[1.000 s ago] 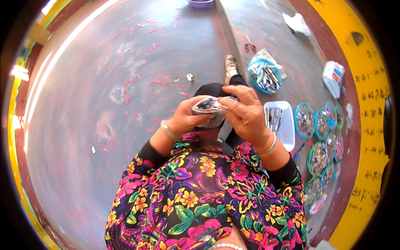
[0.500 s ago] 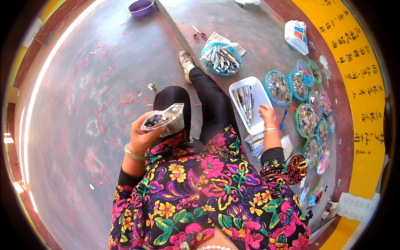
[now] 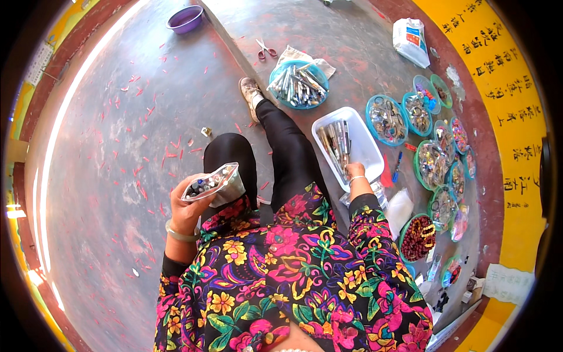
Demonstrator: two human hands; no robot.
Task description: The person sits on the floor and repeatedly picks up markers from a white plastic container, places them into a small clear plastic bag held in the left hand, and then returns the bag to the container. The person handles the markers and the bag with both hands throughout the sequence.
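Observation:
My left hand [image 3: 186,206] grips a clear plastic bag [image 3: 226,190] above my left knee. Its mouth gapes, showing a bundle of dark, white and blue ends, apparently pens [image 3: 202,188]. On the floor to my right lies a white plastic tray [image 3: 366,149] with a row of pens [image 3: 335,144] along its left side. At the tray's near edge, my right hand [image 3: 356,171] reaches in with curled fingers against the pens' near ends. Its fingertips are partly hidden, so any pen between them cannot be made out.
A blue basket [image 3: 299,85] full of pens sits beyond the tray, near red-handled scissors [image 3: 266,50]. Several round baskets [image 3: 387,120] of small goods line the right side. Farther off are a purple basin [image 3: 185,20] and a white package [image 3: 410,42]. Red scraps litter the floor [image 3: 117,176].
My right hand has moved from the tray's right side leftward and nearer, to the pens' near ends. My left hand still holds the bag. The whole view has shifted slightly.

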